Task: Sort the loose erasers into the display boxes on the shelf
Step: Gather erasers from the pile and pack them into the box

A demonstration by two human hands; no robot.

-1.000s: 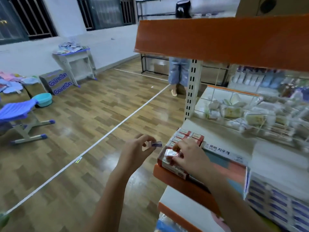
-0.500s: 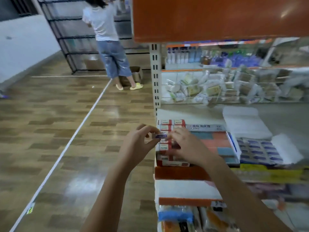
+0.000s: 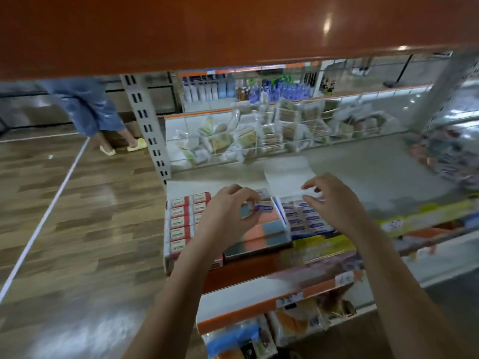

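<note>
My left hand [image 3: 228, 213] pinches one blue-labelled eraser [image 3: 263, 208]; right hand [image 3: 329, 200] hangs relaxed above the nearly full blue box [image 3: 305, 220].

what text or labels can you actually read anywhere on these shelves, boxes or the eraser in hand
None can be read as words.
Eraser pinched in the left hand: blue band with white print, too blurred.
Red-and-white erasers in the left display box: red print, too small.
Blue-labelled erasers under the right hand: blurred.
Yellow shelf-edge strip: print smeared.
Price tag on the lower shelf edge: illegible.
</note>
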